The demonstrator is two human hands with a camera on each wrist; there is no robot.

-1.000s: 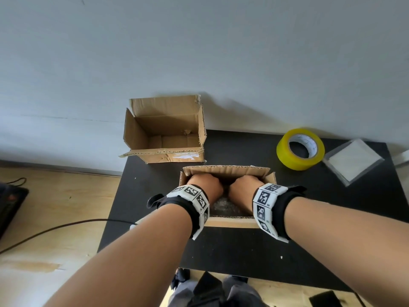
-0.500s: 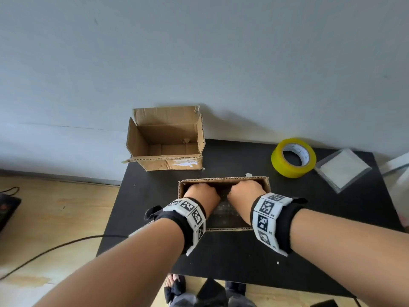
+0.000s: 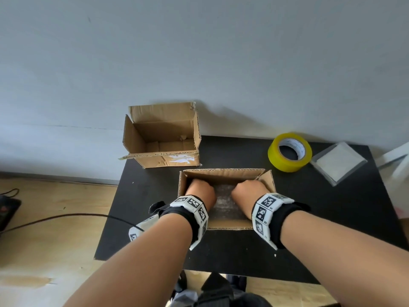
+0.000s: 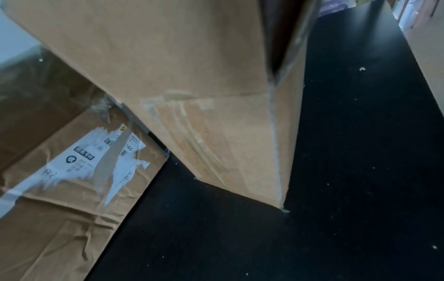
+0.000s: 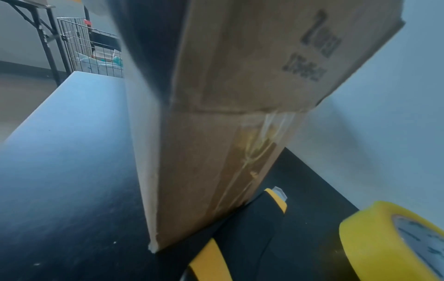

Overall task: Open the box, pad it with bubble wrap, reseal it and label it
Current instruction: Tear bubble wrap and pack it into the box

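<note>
A small open cardboard box (image 3: 221, 173) stands mid-table, with bubble wrap (image 3: 223, 201) lying on its floor. Both hands reach down into it. My left hand (image 3: 200, 191) is at the box's left end and my right hand (image 3: 249, 190) at its right end, each on the wrap. Only their backs and knuckles show; the fingers are hidden below. The left wrist view shows just the box's outer wall (image 4: 216, 85). Likewise the right wrist view shows the box's printed flap and wall (image 5: 228, 133), with no fingers in sight.
A second open box (image 3: 161, 138) with a torn label (image 4: 96, 161) stands at the back left of the black table (image 3: 332, 218). Yellow tape (image 3: 290, 151) and a clear packet (image 3: 338, 162) lie back right. A black-and-yellow tool (image 5: 252, 228) rests beside the box's right wall.
The two hands have spread apart inside the box, from its middle toward its left and right ends, uncovering more bubble wrap. The right end flap now leans outward.
</note>
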